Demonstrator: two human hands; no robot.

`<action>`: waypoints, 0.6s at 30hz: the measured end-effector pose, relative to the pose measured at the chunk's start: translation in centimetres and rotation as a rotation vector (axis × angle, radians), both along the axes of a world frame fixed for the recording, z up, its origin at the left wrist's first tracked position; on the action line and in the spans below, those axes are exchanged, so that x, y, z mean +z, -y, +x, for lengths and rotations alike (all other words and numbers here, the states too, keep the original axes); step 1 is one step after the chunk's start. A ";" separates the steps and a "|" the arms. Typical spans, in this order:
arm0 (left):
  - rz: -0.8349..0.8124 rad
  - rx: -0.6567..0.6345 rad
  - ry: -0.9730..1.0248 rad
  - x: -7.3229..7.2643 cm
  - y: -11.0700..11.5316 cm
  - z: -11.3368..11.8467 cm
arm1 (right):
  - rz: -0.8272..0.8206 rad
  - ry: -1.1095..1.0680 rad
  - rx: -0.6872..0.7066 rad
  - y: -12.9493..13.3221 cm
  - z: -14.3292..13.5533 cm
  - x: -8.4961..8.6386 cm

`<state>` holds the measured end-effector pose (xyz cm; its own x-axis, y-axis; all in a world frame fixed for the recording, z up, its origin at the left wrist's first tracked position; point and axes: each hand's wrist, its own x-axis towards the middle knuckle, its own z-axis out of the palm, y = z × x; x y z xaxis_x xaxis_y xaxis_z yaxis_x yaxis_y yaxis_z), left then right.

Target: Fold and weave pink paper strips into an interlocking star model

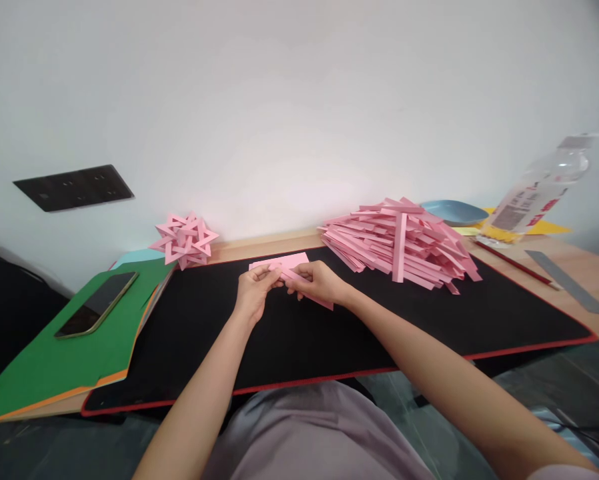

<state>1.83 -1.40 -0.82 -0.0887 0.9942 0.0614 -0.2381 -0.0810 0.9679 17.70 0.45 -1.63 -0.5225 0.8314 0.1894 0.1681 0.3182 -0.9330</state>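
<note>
Both hands meet over the middle of the black desk mat with the red edge [279, 340]: the left hand [253, 291] and the right hand [318, 281] pinch one folded pink paper strip [307, 283] between them, held low so creases can be pressed against the mat. The heap of folded pink strips [399, 243] lies within the right hand's reach (handy for storing), the woven pink paper star [184, 240] well apart by the wall.

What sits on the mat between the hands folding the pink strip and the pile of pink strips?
In the head view, only bare black mat lies between the hands and the pile of pink strips.
</note>
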 end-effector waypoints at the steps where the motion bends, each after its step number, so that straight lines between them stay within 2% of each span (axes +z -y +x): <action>1: 0.002 -0.001 -0.005 0.0 0.0 0.0 | 0.013 0.011 -0.011 0.0 0.0 0.0; 5: 0.014 -0.013 -0.026 0.0 0.1 0.1 | -0.007 0.019 -0.046 -0.1 0.1 -0.1; 9: 0.021 -0.026 -0.038 0.0 0.1 0.1 | -0.069 -0.010 -0.006 -0.2 -0.1 -0.3; 18: 0.043 0.006 -0.034 -0.2 0.2 0.3 | -0.041 0.006 0.021 0.1 -0.1 0.0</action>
<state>2.12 -1.59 -1.00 -0.0919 0.9900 0.1067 -0.2042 -0.1236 0.9711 17.58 0.37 -1.68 -0.5412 0.8270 0.1522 0.1672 0.2832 -0.9444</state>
